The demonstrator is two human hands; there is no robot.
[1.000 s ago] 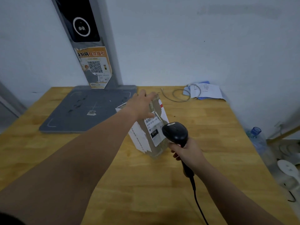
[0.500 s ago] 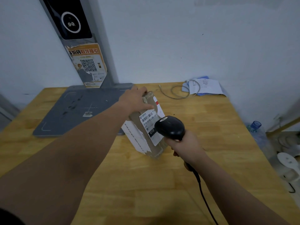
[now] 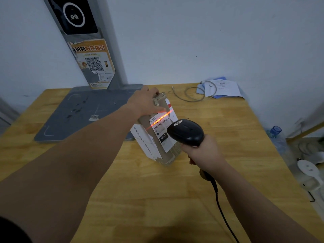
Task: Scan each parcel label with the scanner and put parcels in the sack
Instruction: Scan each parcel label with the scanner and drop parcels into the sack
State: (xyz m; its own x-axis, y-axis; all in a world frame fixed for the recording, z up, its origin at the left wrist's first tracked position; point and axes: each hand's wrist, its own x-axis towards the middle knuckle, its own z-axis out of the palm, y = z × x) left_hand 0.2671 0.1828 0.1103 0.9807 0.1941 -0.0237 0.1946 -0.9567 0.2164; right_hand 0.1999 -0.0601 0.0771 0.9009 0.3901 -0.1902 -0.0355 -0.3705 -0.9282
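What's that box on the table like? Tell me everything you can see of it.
The parcel is a small brown cardboard box, wrapped in clear tape, with white printed paper on one side. It stands tilted on the wooden table, resting on a lower edge. The left hand grips its top. A white shipping label with a barcode and "010" faces the black scanner, held close by the right hand; a red scan line crosses the barcode.

The brown cardboard parcel stands tilted; its white label carries an orange-red line. The black scanner is at its 3 o'clock.
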